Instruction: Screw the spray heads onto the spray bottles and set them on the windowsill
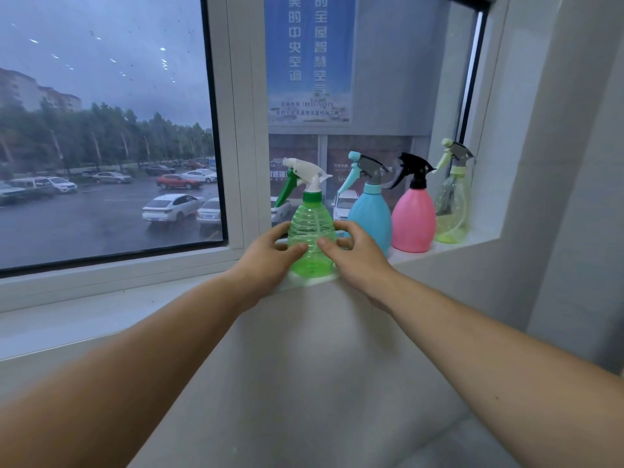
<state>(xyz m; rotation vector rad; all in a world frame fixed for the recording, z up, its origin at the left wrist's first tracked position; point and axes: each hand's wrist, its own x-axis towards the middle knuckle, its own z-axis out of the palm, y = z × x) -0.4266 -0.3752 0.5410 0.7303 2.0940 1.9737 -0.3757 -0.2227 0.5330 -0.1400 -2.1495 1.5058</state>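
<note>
While both the left hand (270, 256) and right hand (354, 255) clasp the green bottle (312, 238) on the windowsill (449, 246), just beside the blue bottle (369, 217), a careless release could knock it over.

Left hand (270, 255) and right hand (354, 251) outstretched, fingers curled.

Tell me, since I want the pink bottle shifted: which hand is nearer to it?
Right. The right hand grips the green bottle on the side facing the pink bottle, with the blue bottle between. The left hand is on the green bottle's far side.
</note>
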